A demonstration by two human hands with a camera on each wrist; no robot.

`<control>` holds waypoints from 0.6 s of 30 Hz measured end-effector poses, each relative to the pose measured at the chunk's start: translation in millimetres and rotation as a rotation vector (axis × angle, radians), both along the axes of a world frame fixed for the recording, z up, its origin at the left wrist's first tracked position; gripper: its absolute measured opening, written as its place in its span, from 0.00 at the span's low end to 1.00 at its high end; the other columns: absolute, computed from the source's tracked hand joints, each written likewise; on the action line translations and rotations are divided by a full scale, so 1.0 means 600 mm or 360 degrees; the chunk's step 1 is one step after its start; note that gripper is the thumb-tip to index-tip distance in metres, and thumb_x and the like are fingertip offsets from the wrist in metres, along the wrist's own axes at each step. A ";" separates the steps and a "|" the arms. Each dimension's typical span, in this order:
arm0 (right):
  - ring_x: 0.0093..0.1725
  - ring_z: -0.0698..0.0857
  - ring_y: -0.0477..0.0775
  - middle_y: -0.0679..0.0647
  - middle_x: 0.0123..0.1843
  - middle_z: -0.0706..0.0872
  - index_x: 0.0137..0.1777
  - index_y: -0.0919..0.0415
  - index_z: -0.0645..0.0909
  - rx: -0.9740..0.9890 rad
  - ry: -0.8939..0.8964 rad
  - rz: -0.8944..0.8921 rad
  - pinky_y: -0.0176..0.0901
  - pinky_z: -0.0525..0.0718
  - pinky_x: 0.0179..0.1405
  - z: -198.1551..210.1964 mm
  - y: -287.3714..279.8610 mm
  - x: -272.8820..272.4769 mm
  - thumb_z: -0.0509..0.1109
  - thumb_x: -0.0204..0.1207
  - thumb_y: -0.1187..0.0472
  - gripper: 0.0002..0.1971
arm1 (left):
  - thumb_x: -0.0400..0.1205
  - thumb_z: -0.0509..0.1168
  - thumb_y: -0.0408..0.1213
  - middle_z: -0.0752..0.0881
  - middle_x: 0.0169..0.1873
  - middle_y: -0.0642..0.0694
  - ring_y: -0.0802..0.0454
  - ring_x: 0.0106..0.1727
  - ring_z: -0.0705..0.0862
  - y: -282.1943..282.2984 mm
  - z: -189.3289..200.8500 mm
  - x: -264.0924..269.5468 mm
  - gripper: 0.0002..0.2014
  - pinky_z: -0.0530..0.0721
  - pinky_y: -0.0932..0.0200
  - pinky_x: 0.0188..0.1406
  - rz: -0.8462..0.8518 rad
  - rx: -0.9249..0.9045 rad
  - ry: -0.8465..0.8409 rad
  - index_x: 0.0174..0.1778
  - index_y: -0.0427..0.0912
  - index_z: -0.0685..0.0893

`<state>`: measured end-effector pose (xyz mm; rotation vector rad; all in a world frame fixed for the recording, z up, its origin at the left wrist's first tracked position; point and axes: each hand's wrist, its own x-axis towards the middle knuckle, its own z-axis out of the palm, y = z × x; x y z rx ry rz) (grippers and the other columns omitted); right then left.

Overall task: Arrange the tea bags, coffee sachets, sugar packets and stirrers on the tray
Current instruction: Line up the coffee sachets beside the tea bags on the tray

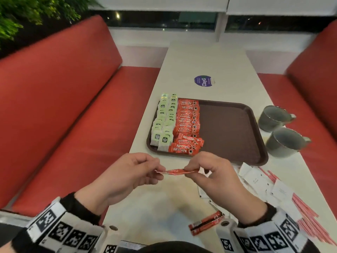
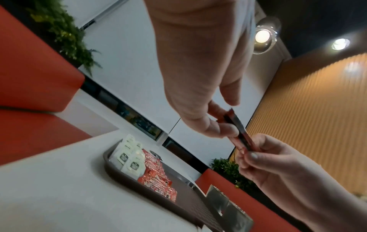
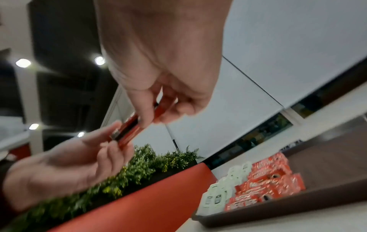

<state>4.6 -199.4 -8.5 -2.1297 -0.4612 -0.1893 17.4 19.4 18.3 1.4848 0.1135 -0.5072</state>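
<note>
Two hands share one red coffee sachet (image 1: 175, 172) just above the white table (image 1: 182, 57), near the tray's front edge: the left hand (image 1: 127, 172) pinches one end between thumb and fingertip, the right hand (image 1: 215, 172) pinches the other, and the stick hangs level between them, slightly creased in the middle. The brown tray (image 1: 228, 128) already carries two columns of green tea bags (image 1: 163, 123) along its left side and, touching them, a column of overlapping red Nescafé sachets (image 1: 187, 125); its right half is bare. One more red sachet (image 1: 206, 223) lies on the table close to the person's right wrist, and a loose heap of white sugar packets (image 1: 259, 179) over pink stirrers (image 1: 308, 212) waits to the right of the tray, with two grey cups (image 1: 279, 130) beyond. The sachet looks light, thin and limp (foil-like film, probably slick), so a fingertip pinch at the flat sealed ends, as here, seems the sure hold; squeezing the filled middle would likely buckle it further. Laid down, it could easily slide across its glossy neighbours, so I judge it wants pressing flat against the near end of the red column.
</note>
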 end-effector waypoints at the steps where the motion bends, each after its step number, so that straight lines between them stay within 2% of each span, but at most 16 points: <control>1: 0.40 0.80 0.40 0.41 0.39 0.82 0.39 0.49 0.82 -0.0110 -0.0250 0.0016 0.27 0.74 0.41 -0.003 -0.004 -0.004 0.76 0.68 0.68 0.12 | 0.71 0.70 0.27 0.89 0.36 0.37 0.51 0.35 0.87 -0.004 0.001 0.000 0.04 0.86 0.65 0.34 -0.0019 -0.0021 -0.0016 0.31 0.35 0.88; 2: 0.43 0.81 0.43 0.43 0.42 0.82 0.42 0.51 0.80 -0.0217 -0.0418 0.0044 0.28 0.76 0.44 -0.010 -0.010 -0.006 0.74 0.67 0.70 0.12 | 0.70 0.70 0.23 0.90 0.39 0.38 0.52 0.36 0.88 -0.007 0.001 0.001 0.06 0.85 0.65 0.36 -0.0049 0.0008 -0.0068 0.30 0.37 0.88; 3: 0.46 0.81 0.44 0.44 0.45 0.82 0.44 0.52 0.80 -0.0277 -0.0465 0.0068 0.27 0.77 0.46 -0.013 -0.016 -0.008 0.72 0.67 0.71 0.13 | 0.70 0.71 0.18 0.91 0.40 0.39 0.53 0.37 0.88 -0.008 -0.002 0.003 0.10 0.85 0.66 0.37 -0.0087 0.0086 -0.0146 0.31 0.38 0.88; 5: 0.48 0.81 0.39 0.43 0.46 0.83 0.47 0.50 0.81 -0.0219 -0.0265 0.0009 0.24 0.76 0.48 -0.005 -0.028 -0.012 0.67 0.65 0.73 0.17 | 0.69 0.72 0.17 0.91 0.40 0.40 0.54 0.39 0.87 -0.011 -0.007 0.009 0.13 0.84 0.67 0.39 -0.0150 0.0303 -0.0302 0.32 0.42 0.88; 8: 0.43 0.83 0.41 0.42 0.40 0.86 0.45 0.43 0.82 0.0044 0.0159 -0.0141 0.24 0.76 0.42 0.009 -0.044 -0.017 0.61 0.63 0.69 0.19 | 0.70 0.75 0.22 0.90 0.35 0.42 0.57 0.36 0.85 -0.015 -0.013 0.019 0.11 0.82 0.69 0.39 -0.0131 0.0543 -0.0436 0.33 0.44 0.89; 10: 0.42 0.83 0.42 0.42 0.39 0.87 0.46 0.42 0.83 0.0093 0.0324 -0.0114 0.25 0.76 0.40 0.017 -0.045 -0.019 0.68 0.70 0.64 0.13 | 0.70 0.75 0.22 0.89 0.30 0.46 0.59 0.32 0.83 -0.020 -0.015 0.023 0.10 0.79 0.72 0.34 -0.0118 0.0584 -0.0488 0.33 0.43 0.89; 11: 0.43 0.83 0.40 0.40 0.40 0.87 0.48 0.42 0.83 0.0003 0.0337 -0.0098 0.24 0.76 0.41 0.020 -0.042 -0.018 0.72 0.73 0.61 0.10 | 0.71 0.75 0.23 0.88 0.27 0.48 0.61 0.30 0.81 -0.023 -0.017 0.024 0.10 0.78 0.73 0.33 -0.0126 0.0608 -0.0511 0.34 0.43 0.89; 13: 0.45 0.82 0.37 0.36 0.40 0.84 0.52 0.45 0.85 -0.0259 0.0311 -0.0069 0.22 0.74 0.43 0.018 -0.032 -0.012 0.74 0.74 0.56 0.08 | 0.71 0.75 0.23 0.86 0.25 0.51 0.62 0.29 0.80 -0.030 -0.020 0.026 0.10 0.77 0.73 0.33 -0.0166 0.0654 -0.0541 0.33 0.44 0.89; 14: 0.44 0.81 0.38 0.36 0.40 0.83 0.51 0.47 0.86 -0.0357 0.0308 -0.0057 0.24 0.74 0.44 0.016 -0.025 -0.007 0.74 0.75 0.55 0.07 | 0.71 0.75 0.22 0.87 0.26 0.50 0.62 0.30 0.81 -0.033 -0.023 0.027 0.12 0.78 0.71 0.34 -0.0185 0.0666 -0.0558 0.32 0.46 0.90; 16: 0.42 0.80 0.40 0.39 0.38 0.81 0.46 0.51 0.88 -0.0448 0.0352 -0.0044 0.35 0.77 0.45 0.013 -0.015 0.008 0.74 0.74 0.58 0.03 | 0.70 0.74 0.21 0.88 0.32 0.44 0.57 0.34 0.83 -0.036 -0.032 0.032 0.15 0.81 0.65 0.39 -0.0191 0.0666 -0.0586 0.29 0.49 0.90; 18: 0.42 0.82 0.44 0.40 0.36 0.82 0.42 0.53 0.88 -0.0449 0.0453 -0.0054 0.39 0.80 0.45 0.013 -0.014 0.029 0.75 0.73 0.59 0.01 | 0.70 0.74 0.21 0.89 0.34 0.42 0.55 0.35 0.83 -0.033 -0.043 0.039 0.15 0.82 0.65 0.40 -0.0117 0.0667 -0.0594 0.29 0.48 0.89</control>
